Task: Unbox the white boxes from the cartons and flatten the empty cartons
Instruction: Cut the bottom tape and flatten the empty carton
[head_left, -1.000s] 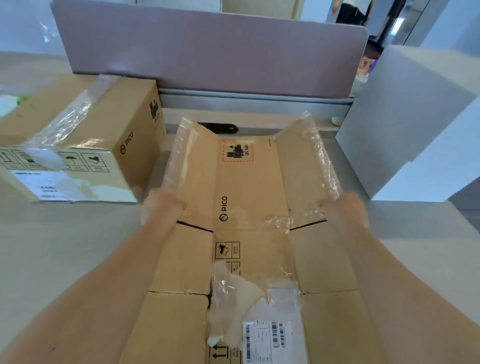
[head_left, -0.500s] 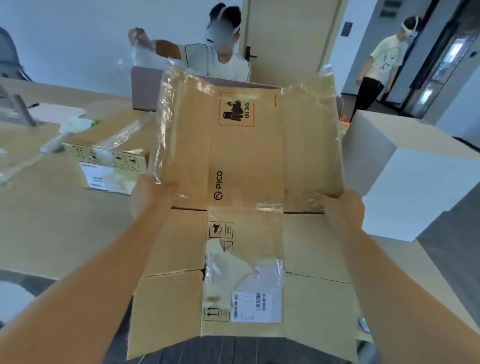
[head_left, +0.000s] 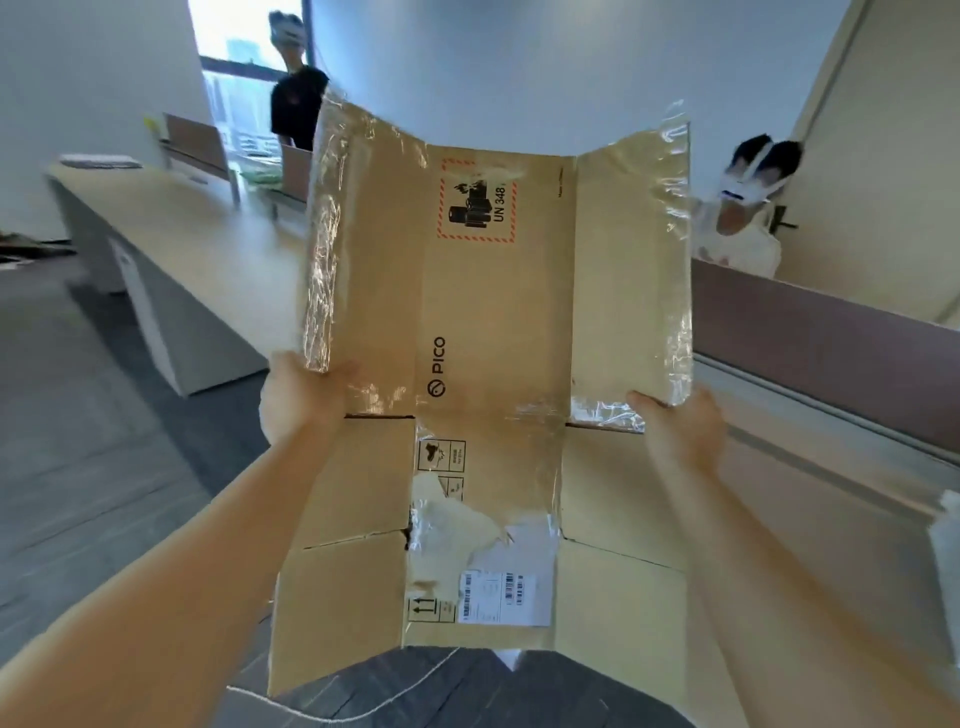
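Lifted clear of the desk since a moment ago, the flattened carton (head_left: 493, 389) now hangs mid-frame. My left hand (head_left: 298, 397) grips its left edge, my right hand (head_left: 675, 431) its right edge, thumbs in front.

The flattened carton (head_left: 498, 322) was matt brown corrugated cardboard, its flap edges lined with glossy, crinkled clear plastic tape (head_left: 318, 249). A white paper label (head_left: 501, 595) sat torn and peeling. The desk (head_left: 171, 218) looked like smooth pale wood laminate.
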